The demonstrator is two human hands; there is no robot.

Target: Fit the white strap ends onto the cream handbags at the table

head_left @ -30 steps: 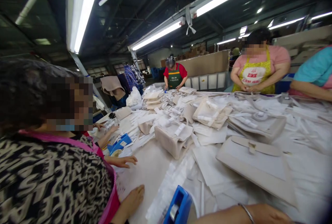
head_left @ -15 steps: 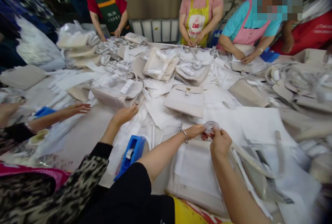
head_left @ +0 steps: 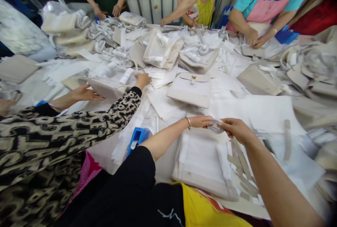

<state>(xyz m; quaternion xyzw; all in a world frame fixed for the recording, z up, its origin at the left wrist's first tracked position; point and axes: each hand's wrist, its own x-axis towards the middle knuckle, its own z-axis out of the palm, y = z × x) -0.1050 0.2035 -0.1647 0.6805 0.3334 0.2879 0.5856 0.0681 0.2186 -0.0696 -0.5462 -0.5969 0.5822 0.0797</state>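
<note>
Both hands drift lower: left hand (head_left: 201, 121) and right hand (head_left: 237, 128) pinch a clear film piece (head_left: 216, 126) above a flat cream bag (head_left: 202, 160) on the cluttered worktop (head_left: 100, 149).

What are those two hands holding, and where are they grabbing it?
Left hand and right hand pinch a small clear plastic piece by its opposite edges.

Wide pale surface (head_left: 102, 151), almost wholly covered. Heaped with loose white paper sheets (head_left: 263, 114) and cream bags: one flap bag (head_left: 190, 89) lying flat near the middle, another bag (head_left: 202, 160) at the near edge with loose straps (head_left: 242, 171) beside it. Blue tape dispenser (head_left: 138, 137) standing at the near left. Folded cream stacks (head_left: 65, 30) piled at the far left corner.
</note>
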